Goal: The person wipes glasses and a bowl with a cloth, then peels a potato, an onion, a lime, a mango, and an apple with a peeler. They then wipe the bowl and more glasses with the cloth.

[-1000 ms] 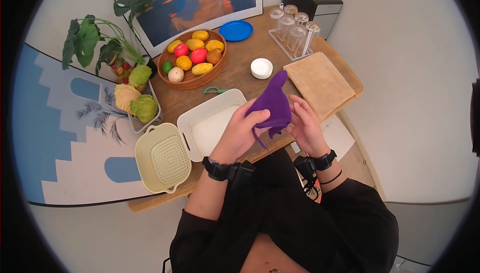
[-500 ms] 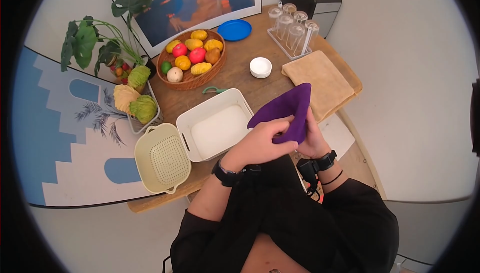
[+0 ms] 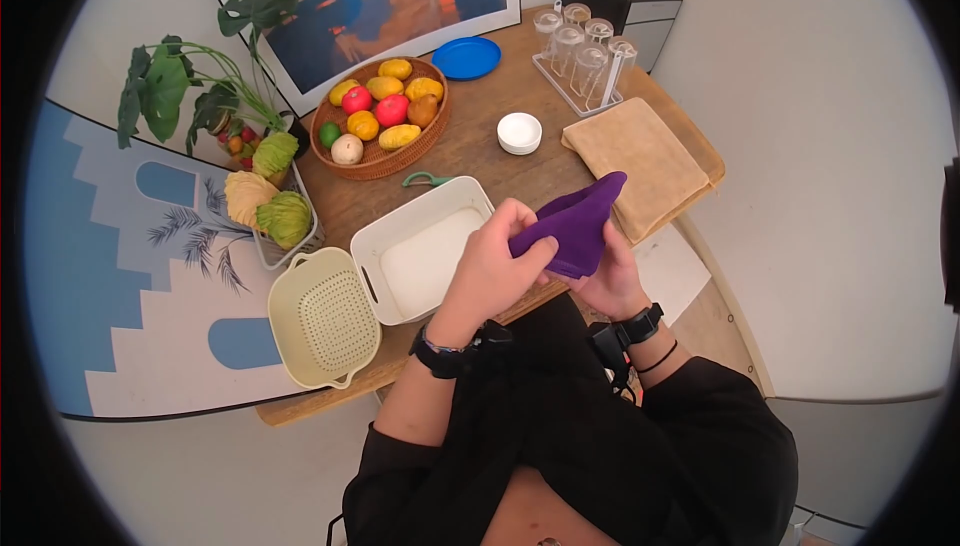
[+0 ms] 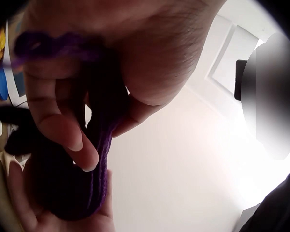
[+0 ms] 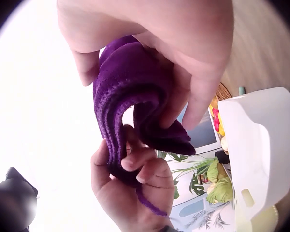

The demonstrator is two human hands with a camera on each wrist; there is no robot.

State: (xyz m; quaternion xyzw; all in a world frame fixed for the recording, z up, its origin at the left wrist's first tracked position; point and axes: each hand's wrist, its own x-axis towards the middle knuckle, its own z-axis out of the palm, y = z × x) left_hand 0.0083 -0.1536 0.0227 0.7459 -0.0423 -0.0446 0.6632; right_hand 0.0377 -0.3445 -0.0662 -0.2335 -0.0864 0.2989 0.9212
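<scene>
A folded purple cloth [image 3: 580,226] is held up in both hands, above the front edge of the table. My left hand [image 3: 490,266] pinches its near left end, thumb on top and fingertips inside the fold. On the other side my right hand [image 3: 612,281] grips the cloth from below and behind, partly hidden by it in the head view. The right wrist view shows the stacked layers [image 5: 118,96] bent into a curve between the right thumb and fingers. A thin purple cord [image 5: 150,203] hangs across the left palm.
A white basin [image 3: 420,256] and a pale green colander [image 3: 330,321] stand left of the hands. Behind are small white bowls [image 3: 519,133], a wicker fruit basket [image 3: 325,161] and a blue plate [image 3: 466,58]. A folded brown cloth [image 3: 640,166] and a glass rack [image 3: 570,94] lie right.
The right hand, first free beside the cloth, now holds it too. The cloth went from hanging in the left hand to opened out, then folded. The left hand shifted back left along it.
</scene>
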